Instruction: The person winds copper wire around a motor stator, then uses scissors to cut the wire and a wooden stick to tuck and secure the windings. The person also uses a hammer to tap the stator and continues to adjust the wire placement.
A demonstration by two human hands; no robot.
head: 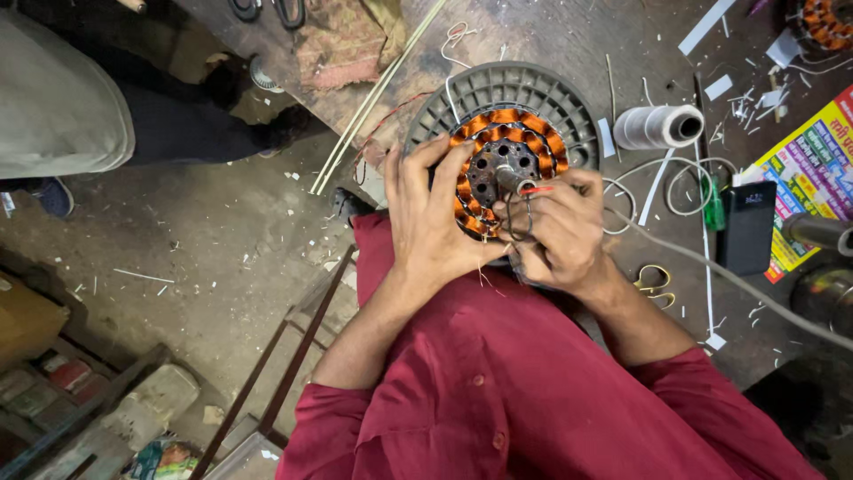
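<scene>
Right now the dark bench [569,36] fills the top of the frame, with bits of paper all over it. On it, at top middle, lies a grey round cover [515,89]. Just below it, in the middle of the frame, sits the motor core [502,160] with its shiny orange wire coils. The left hand [435,218] is wrapped round the core's left side and holds it steady. The right hand [555,231] is closed on thin wires [520,213], pinching them by the core's middle. It looks like the wire ends are being sorted or joined. Next, I think, calls for small, careful fingers. A thread spool [657,126] lies at upper right, small scissors [653,283] lower down.
</scene>
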